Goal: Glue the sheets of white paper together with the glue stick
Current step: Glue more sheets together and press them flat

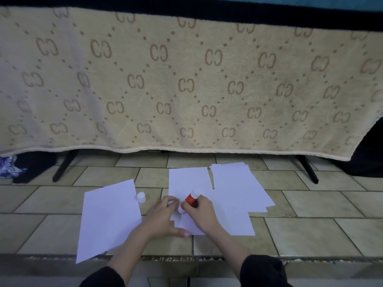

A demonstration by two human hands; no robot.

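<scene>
Hands: L [163, 216] flat on sheet [186, 181], R [199, 210] round glue stick [191, 198]

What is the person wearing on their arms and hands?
Both hands, the left hand and the right hand, are bare: no gloves, and no rings or watch that I can make out. The forearms are uncovered too. Dark, black-looking sleeves are pushed up towards the elbows on both arms.

tiled floor [310, 228] — paper sheets [107, 220] | white cap [141, 197] | stand feet [64, 165]
</scene>
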